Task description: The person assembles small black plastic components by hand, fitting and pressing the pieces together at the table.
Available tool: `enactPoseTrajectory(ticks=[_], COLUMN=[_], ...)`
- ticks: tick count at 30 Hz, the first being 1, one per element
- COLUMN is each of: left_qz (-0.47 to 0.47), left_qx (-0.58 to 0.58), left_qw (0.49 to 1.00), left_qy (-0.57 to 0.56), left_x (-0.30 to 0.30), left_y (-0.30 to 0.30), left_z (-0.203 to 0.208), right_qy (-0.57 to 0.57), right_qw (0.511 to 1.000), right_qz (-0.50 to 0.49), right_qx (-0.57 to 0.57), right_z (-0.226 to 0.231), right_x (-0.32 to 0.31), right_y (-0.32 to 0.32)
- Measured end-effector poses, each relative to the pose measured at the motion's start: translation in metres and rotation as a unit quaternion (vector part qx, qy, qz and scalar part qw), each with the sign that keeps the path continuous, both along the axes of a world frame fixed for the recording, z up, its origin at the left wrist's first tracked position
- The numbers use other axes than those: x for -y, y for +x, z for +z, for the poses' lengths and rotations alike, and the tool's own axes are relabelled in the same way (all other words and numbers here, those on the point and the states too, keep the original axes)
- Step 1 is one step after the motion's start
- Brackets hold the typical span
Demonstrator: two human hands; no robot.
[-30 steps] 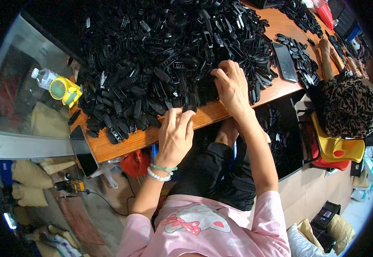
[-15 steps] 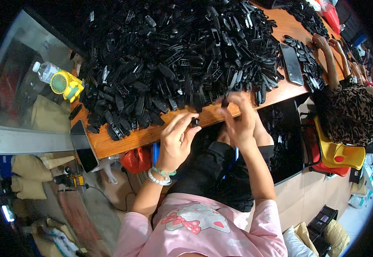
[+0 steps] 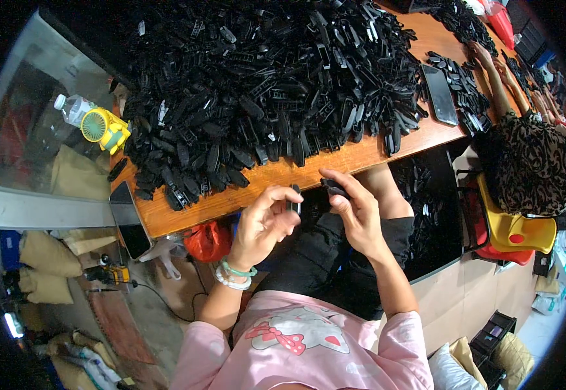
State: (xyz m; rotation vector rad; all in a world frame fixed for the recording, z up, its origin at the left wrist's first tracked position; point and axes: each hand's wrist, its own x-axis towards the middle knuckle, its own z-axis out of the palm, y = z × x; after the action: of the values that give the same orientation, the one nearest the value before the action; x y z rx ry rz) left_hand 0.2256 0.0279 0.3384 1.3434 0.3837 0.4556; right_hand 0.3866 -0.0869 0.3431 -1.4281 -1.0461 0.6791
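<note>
Both hands are raised over my lap, just in front of the table edge. My left hand (image 3: 261, 223) pinches a small black plastic part (image 3: 295, 201) between fingers and thumb; the thumb is slightly blurred. Facing it, my right hand (image 3: 359, 214) grips a dark, oval-ended plastic piece (image 3: 335, 188) between thumb and fingers. The two pieces are apart, with a small gap between them. Beyond the hands, a big heap of black plastic parts (image 3: 257, 91) covers much of the wooden table (image 3: 283, 175).
A phone (image 3: 440, 94) lies right of the heap; another phone (image 3: 129, 220) rests at the left table corner. Nearby stand a yellow fan (image 3: 94, 125) and a clear bottle (image 3: 72, 109). At right, another person (image 3: 523, 162) sits on a yellow chair (image 3: 520, 231), arms over the table.
My right hand has come down from the heap's edge toward my left hand, now with a black piece plainly in it. My left hand has turned its part slightly.
</note>
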Motion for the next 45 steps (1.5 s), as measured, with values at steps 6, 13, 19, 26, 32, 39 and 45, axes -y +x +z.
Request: enactPoseTrajectory(ticks=[6,13,19,26,32,39,45], left_qz=[0.017,0.07,0.059,0.05,0.074,0.093,0.031], left_qx=[-0.098,-0.018,-0.033,-0.029,-0.045,-0.037,-0.01], left_qw=[0.993,0.92,0.91,0.9,0.924,0.989,0.998], left_qy=[0.063,0.386,0.41,0.433,0.372,0.106,-0.049], left_x=[0.004,-0.001,0.0,0.003,0.014,0.018,0.013], left_y=[-0.002,0.006,0.0,0.0,0.01,0.011,0.014], left_z=[0.016,0.024,0.026,0.033,0.04,0.02,0.017], right_qy=[0.006,0.014,0.01,0.036,0.074,0.066,0.111], right_qw=[0.993,0.99,0.985,0.979,0.961,0.981,0.988], right_qz=[0.097,0.088,0.094,0.048,0.024,-0.049,-0.087], right_qx=[0.069,0.11,0.143,0.197,0.266,0.177,0.069], right_z=[0.019,0.013,0.011,0.004,0.012,0.006,-0.009], right_x=[0.005,0.008,0.007,0.009,0.009,0.006,0.006], right_y=[-0.007,-0.008,-0.013,-0.023,-0.021,-0.027,-0.021])
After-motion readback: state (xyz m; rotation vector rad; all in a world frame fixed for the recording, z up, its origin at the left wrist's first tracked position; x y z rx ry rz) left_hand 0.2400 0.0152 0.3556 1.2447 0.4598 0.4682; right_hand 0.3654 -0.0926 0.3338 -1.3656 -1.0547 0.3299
